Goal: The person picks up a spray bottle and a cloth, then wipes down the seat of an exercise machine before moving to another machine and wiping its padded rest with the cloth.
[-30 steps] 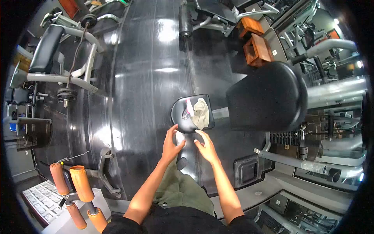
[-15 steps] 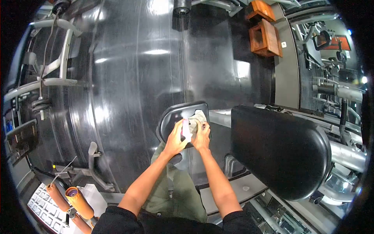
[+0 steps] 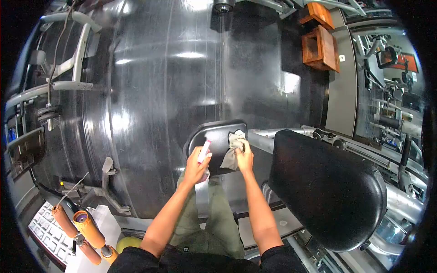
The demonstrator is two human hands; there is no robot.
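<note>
My left hand point(image 3: 195, 167) is wrapped round a small white and pink spray bottle point(image 3: 204, 151), its head pointing away from me over the black padded seat point(image 3: 213, 135). A whitish patch of spray shows on the seat just beyond the nozzle. On the right part of the same seat, my right hand point(image 3: 245, 159) grips a crumpled grey-beige cloth point(image 3: 231, 158). The cloth lies against the padding and hangs toward the near edge. The palm sides of both hands are hidden.
A large black backrest pad point(image 3: 327, 186) on a metal frame stands close to my right. Orange and brown rollers point(image 3: 88, 227) are at lower left. Wooden boxes point(image 3: 321, 48) stand at the far right. Metal machine frames point(image 3: 77, 57) line the left side.
My hands have moved apart: the left with the bottle toward me and left, the right with the cloth slightly right. The cloth is more spread out. The view has shifted slightly.
</note>
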